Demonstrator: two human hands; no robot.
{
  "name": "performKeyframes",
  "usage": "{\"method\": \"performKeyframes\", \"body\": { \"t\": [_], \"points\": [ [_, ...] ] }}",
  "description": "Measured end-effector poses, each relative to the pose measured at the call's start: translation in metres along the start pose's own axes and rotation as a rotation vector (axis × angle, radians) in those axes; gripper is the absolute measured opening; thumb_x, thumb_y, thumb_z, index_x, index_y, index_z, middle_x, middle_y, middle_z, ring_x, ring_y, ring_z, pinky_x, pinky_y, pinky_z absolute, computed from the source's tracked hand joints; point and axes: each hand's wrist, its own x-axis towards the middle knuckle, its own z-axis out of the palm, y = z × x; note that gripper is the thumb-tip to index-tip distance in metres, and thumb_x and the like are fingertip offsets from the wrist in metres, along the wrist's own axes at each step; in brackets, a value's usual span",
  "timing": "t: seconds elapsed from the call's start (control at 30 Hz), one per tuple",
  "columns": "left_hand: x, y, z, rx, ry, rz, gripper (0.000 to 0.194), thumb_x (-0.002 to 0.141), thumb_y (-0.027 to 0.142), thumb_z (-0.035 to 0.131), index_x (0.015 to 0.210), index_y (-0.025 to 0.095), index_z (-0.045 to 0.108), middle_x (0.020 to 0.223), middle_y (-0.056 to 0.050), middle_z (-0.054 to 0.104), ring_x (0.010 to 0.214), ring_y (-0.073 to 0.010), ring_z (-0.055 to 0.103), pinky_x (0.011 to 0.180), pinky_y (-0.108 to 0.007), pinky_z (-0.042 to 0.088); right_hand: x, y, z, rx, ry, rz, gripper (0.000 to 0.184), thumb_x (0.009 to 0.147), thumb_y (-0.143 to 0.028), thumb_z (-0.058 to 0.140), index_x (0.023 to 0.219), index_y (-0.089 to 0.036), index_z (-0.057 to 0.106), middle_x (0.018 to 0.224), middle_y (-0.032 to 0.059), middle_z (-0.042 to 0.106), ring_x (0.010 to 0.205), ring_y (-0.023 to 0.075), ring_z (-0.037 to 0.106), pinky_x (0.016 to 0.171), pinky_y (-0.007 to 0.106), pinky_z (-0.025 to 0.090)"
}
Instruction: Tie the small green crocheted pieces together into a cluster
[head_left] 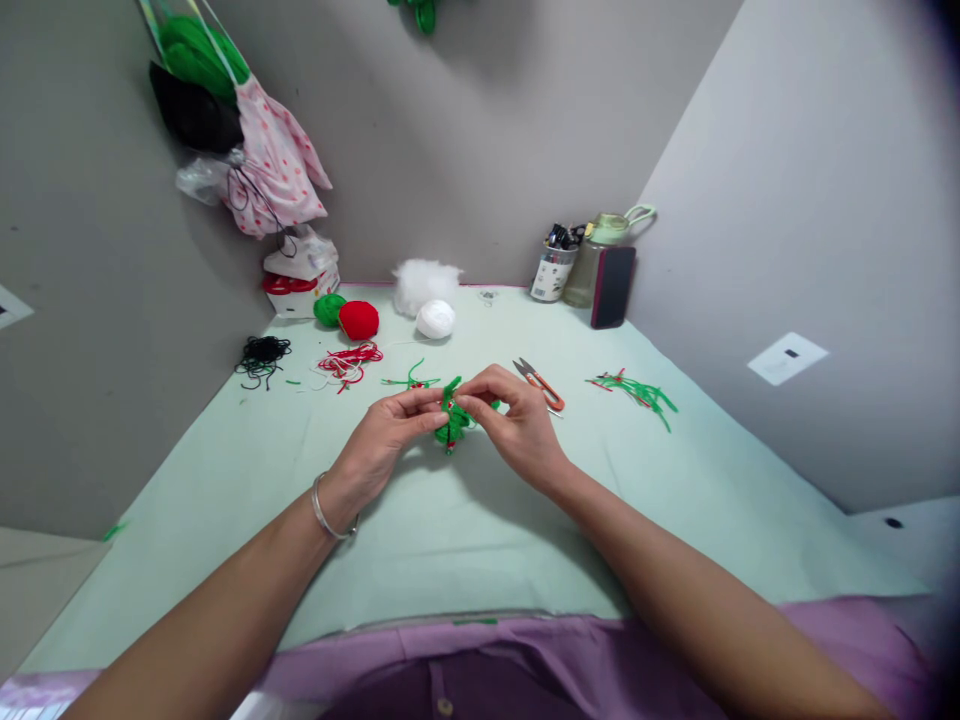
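A small green crocheted piece (452, 428) with bits of red and white is held up between both hands over the middle of the table. My left hand (382, 440), with a bangle at the wrist, pinches its left side. From the right, my right hand (517, 415) has thumb and index finger pressed together at the piece's upper edge; whether a needle or yarn end sits between those fingertips is too small to see. Just beyond the hands lie green yarn strands (411, 381). Orange-handled thread snips (541, 384) rest close by my right hand.
Red (358, 320), green (328, 309) and white yarn balls (436, 319) stand at the back beside white stuffing (424, 283). Loose black yarn (262, 358) and red yarn (352, 362) lie left, green strands (645, 393) right. A pen cup (551, 272), bottle (583, 275) and phone (613, 288) stand back right.
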Motion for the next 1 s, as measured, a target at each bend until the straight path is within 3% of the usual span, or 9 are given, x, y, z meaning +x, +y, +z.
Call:
{"method": "performKeyframes", "body": {
  "t": [0.3, 0.67, 1.0],
  "points": [
    [-0.0002, -0.0010, -0.0013, 0.031, -0.038, 0.013, 0.035, 0.074, 0.026, 0.083, 0.108, 0.020, 0.078, 0.086, -0.003, 0.070, 0.087, -0.0180, 0.062, 0.085, -0.031, 0.043, -0.0013, 0.0016, 0.0004, -0.070, -0.017, -0.027, 0.011, 0.089, -0.013, 0.065, 0.082, -0.020, 0.069, 0.079, 0.0019, 0.063, 0.073, 0.0143, 0.060, 0.066, 0.029, 0.048],
    [-0.0006, -0.0030, -0.0014, 0.022, -0.040, 0.019, 0.035, 0.072, 0.025, 0.085, 0.106, 0.019, 0.078, 0.079, 0.000, 0.068, 0.078, -0.0150, 0.059, 0.080, -0.030, 0.043, -0.0060, 0.0053, 0.0053, -0.282, -0.049, -0.165, 0.017, 0.092, -0.013, 0.056, 0.083, -0.021, 0.067, 0.080, 0.0036, 0.064, 0.071, 0.0150, 0.058, 0.064, 0.029, 0.045],
    [-0.0015, -0.0001, -0.0002, -0.053, -0.001, -0.019, 0.029, 0.076, 0.031, 0.083, 0.103, 0.022, 0.078, 0.097, -0.004, 0.075, 0.087, -0.0165, 0.065, 0.080, -0.028, 0.046, 0.0004, 0.0089, 0.0038, 0.044, 0.040, 0.075, 0.007, 0.087, -0.018, 0.068, 0.083, -0.020, 0.074, 0.079, 0.0014, 0.065, 0.068, 0.0124, 0.057, 0.064, 0.027, 0.047]
  ]
}}
